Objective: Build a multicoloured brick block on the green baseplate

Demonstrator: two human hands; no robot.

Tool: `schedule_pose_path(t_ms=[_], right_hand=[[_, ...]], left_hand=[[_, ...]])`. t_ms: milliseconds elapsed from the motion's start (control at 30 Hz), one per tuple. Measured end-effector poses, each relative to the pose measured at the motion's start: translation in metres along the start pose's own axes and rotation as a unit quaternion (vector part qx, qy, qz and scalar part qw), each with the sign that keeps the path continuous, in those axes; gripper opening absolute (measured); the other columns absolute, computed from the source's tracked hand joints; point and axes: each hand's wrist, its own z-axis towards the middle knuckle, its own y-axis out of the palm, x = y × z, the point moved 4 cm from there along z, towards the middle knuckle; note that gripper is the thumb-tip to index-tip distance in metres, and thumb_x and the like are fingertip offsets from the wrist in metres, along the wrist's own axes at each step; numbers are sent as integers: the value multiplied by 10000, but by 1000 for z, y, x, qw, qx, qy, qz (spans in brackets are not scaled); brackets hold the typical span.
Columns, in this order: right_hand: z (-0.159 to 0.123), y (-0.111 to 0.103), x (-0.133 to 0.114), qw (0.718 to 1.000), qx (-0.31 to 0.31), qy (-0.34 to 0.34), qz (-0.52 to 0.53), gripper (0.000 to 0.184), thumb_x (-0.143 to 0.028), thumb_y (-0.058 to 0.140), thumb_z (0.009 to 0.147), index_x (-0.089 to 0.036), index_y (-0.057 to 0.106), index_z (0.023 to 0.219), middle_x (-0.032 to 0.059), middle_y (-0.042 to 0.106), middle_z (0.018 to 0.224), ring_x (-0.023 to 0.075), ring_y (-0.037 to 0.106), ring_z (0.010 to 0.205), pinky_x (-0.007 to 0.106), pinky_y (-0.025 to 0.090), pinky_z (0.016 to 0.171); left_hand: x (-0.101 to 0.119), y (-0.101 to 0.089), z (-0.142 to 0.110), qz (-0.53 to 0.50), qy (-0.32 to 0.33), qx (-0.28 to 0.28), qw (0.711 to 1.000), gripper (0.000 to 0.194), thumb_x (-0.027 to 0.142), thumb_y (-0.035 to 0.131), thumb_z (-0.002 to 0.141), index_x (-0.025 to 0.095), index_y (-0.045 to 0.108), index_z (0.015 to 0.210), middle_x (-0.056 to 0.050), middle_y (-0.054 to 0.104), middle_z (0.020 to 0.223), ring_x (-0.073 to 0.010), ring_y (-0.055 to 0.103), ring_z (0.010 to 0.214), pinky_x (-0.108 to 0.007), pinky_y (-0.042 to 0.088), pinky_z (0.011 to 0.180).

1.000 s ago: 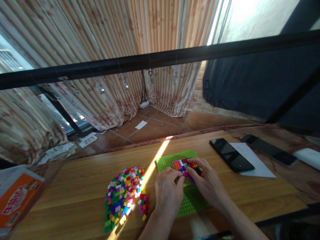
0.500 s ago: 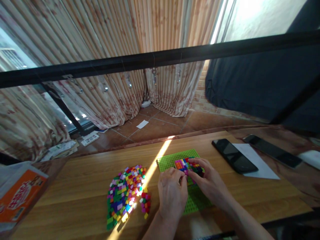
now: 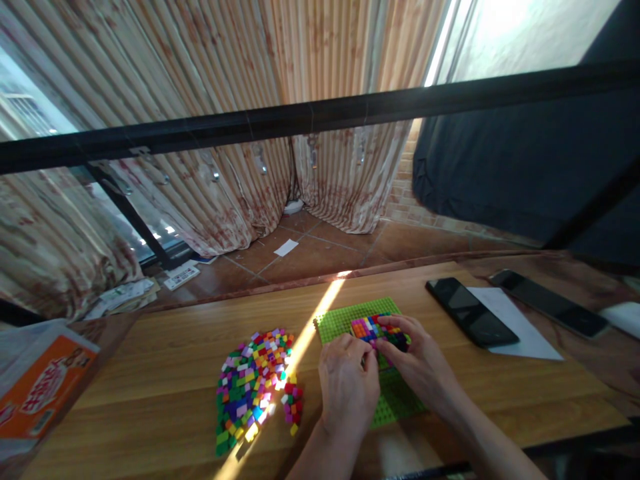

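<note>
A green studded baseplate [image 3: 336,323] lies on the wooden table. On it sits a patch of small colourful building bricks [image 3: 364,327], partly covered by my fingers. My left hand [image 3: 350,383] is at the near-left edge of this patch, its fingers curled and the thumb against the fingertips. Whatever they pinch is hidden. Across the right part of the patch, my right hand [image 3: 420,357] has its thumb on the near side and its fingers on the far side, closed on the bricks. Left of the plate, many loose bricks [image 3: 250,383] are spread in a pile.
A black phone [image 3: 473,312] rests partly on a white paper [image 3: 533,337] at the right, with another dark phone [image 3: 550,303] beyond. A clear tub with an orange label [image 3: 45,393] stands at the far left. A dark rail [image 3: 280,120] crosses behind the table, before curtains.
Both hands keep nearly the same pose at the brick patch. The whole view has shifted very slightly.
</note>
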Motion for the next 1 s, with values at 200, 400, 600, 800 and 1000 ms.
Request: schedule_pose_path(t_ms=[200,400,600,800,1000], right_hand=[[0,1,-1,1000,6,-15,-4,287,-340,647,668,-229,692,929,86,622,1052,256,577,1032,422,451,904],[-2,-1,-1,1000,3,-29,-8,271,-354,631,715,-240,692,953,85,625,1089,256,578,1062,426,429,949],[2,-2,15,994,-18,80,76,389,-478,593,748,-187,683,989,94,707,965,246,666,846,370,529,726],[0,-1,17,990,-39,112,73,410,-496,594,751,-195,675,1017,80,723,895,225,679,727,337,533,622],[1,-4,18,995,-29,92,21,420,-510,594,732,-200,695,996,76,723,909,222,669,721,321,513,602]], left_hand=[[0,2,0,3,0,6,1000,166,181,539,840,208,640,711,-14,617,755,-163,573,765,-297,399,707],[-1,1,1,-10,-4,-1,1000,147,180,545,832,213,656,741,-16,630,774,-168,580,782,-298,412,723],[-5,-17,5,-46,-17,-12,999,160,183,526,830,207,664,753,-3,643,769,-146,580,767,-265,425,713],[-42,-59,19,-35,-51,-35,997,196,168,503,800,206,691,760,15,668,736,-124,582,696,-233,426,667],[-93,-83,11,-43,-127,-198,971,225,141,531,702,205,714,815,13,704,765,-131,613,687,-205,439,599]])
